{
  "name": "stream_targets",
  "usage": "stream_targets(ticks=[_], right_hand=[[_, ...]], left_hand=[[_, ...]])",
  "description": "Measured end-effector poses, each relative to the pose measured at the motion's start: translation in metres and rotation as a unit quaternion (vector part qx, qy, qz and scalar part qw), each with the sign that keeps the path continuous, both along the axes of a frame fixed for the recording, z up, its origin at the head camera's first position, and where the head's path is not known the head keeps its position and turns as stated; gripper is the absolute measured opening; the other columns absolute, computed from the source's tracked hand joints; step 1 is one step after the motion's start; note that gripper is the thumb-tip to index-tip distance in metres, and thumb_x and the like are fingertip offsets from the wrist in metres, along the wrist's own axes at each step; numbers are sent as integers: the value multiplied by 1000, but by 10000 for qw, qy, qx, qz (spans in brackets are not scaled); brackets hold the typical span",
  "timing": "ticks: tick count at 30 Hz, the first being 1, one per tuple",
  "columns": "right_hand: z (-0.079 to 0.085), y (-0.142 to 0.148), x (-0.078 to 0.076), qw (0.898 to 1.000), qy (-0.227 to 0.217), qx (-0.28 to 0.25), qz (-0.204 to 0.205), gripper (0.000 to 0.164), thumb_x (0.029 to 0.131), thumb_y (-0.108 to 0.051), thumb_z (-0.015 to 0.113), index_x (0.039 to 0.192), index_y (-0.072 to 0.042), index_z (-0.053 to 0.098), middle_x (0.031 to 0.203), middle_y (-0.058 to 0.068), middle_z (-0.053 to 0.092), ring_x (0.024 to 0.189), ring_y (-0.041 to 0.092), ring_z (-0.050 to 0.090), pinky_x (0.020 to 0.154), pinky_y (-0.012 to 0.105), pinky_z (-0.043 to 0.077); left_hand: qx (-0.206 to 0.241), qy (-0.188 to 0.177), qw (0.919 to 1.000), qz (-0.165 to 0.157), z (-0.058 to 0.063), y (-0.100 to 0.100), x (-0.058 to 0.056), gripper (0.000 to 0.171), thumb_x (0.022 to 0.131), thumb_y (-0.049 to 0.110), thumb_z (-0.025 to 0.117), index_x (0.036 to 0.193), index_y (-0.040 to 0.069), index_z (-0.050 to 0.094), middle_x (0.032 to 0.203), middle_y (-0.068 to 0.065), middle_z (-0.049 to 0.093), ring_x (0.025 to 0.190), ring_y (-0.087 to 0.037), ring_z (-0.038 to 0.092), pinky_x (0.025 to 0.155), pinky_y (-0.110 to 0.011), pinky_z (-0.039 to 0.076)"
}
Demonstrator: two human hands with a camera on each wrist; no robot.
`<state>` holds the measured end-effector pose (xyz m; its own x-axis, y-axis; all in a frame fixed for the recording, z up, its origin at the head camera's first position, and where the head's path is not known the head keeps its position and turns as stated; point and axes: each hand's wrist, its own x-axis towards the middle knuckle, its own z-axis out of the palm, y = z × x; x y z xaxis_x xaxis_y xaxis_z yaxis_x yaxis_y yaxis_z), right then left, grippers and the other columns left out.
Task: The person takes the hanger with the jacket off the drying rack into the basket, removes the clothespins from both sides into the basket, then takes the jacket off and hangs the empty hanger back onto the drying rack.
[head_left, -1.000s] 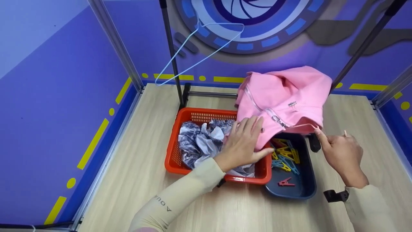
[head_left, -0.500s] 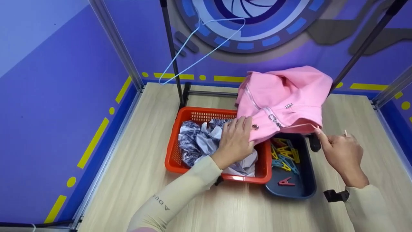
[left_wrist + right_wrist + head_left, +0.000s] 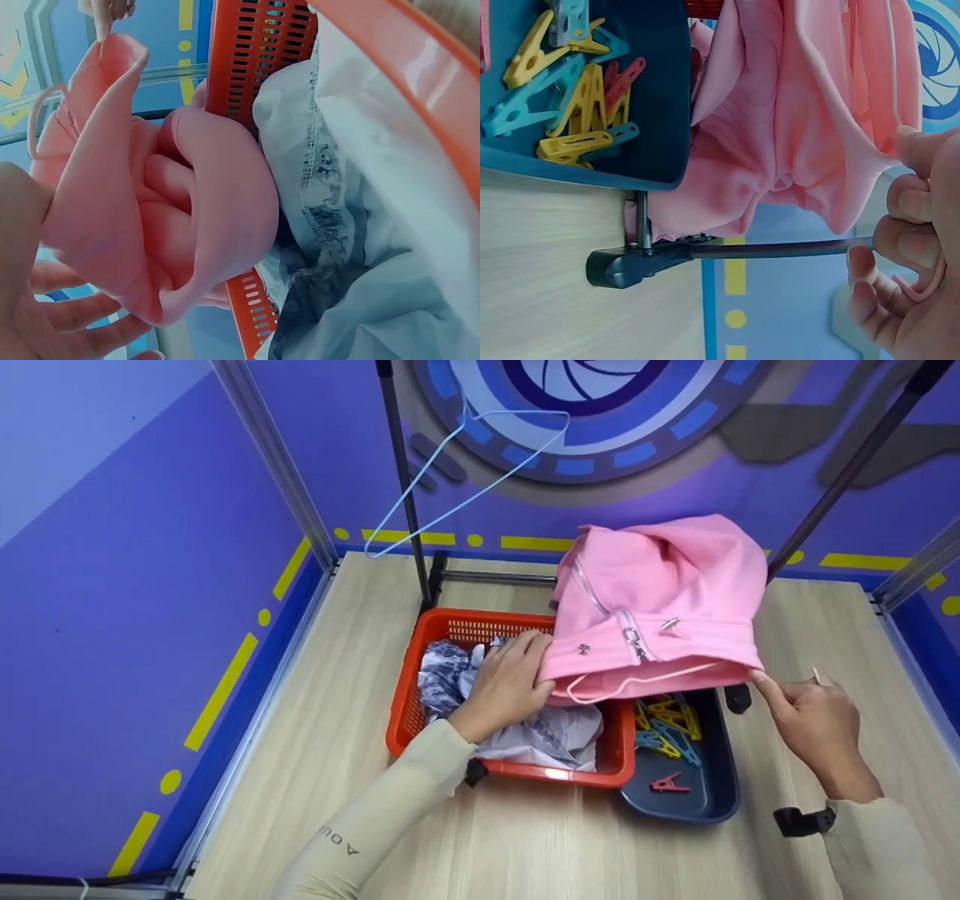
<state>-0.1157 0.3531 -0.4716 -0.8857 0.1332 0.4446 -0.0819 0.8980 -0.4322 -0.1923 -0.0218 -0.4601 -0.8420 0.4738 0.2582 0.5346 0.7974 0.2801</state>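
Observation:
A pink garment (image 3: 667,577) with a metal zipper, a banded opening and a pale drawstring (image 3: 652,681) hangs spread between my hands. My left hand (image 3: 506,682) grips the band's left end, thumb on one side and fingers on the other. In the left wrist view, that hand's fingers (image 3: 82,315) lie behind the pink cloth. My right hand (image 3: 817,720) pinches the right corner of the band between thumb and forefinger; a piece of cord (image 3: 926,281) runs through its curled fingers. The opening gapes toward me, with the drawstring loose inside.
Under my left hand stands an orange basket (image 3: 397,735) with grey-and-white cloth (image 3: 559,739). Beside it sits a dark blue tray (image 3: 716,802) with several clothespins (image 3: 667,727). A light blue hanger (image 3: 450,514) hangs at the back, near the dark poles (image 3: 405,480) of a rack.
My left hand has shifted left and down, drawing the pink band out straight. The opening now faces me, wider. My right hand has moved slightly right and down, still pinching.

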Motion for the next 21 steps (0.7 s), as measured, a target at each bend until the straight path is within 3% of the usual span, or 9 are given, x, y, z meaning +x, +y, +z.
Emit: stream_targets(ticks=[3,7,14,21], right_hand=[[-2,-1,1,9999,45,-107,34,63,91,-31,65,41,-13,32,42,-6,24,39,10,18,101,62,38],[-3,-3,2,9996,30,-286,36,63,91,-31,65,41,-13,31,41,-6,25,39,9,19,102,61,38],[-6,-12,6,9976,-142,-675,54,62,91,-28,65,41,-12,32,44,-5,26,41,7,17,106,61,36],[-2,-25,6,9959,-150,-886,87,61,90,-26,67,41,-11,33,44,-6,26,44,7,18,102,61,39]], left_hand=[[56,-19,9999,-101,-1,-2,-1,56,83,35,64,134,16,52,136,-3,55,124,-20,55,97,-40,50],[440,-163,9976,-500,-3,-1,-2,56,83,37,68,133,17,53,135,-1,54,123,-18,54,101,-35,48],[1239,-302,9829,-1327,-4,10,-2,63,79,39,77,132,16,55,130,0,57,117,-15,55,104,-27,46],[1739,-284,9698,-1688,-2,22,0,71,80,50,73,137,14,52,132,-2,58,117,-13,58,103,-23,46]])
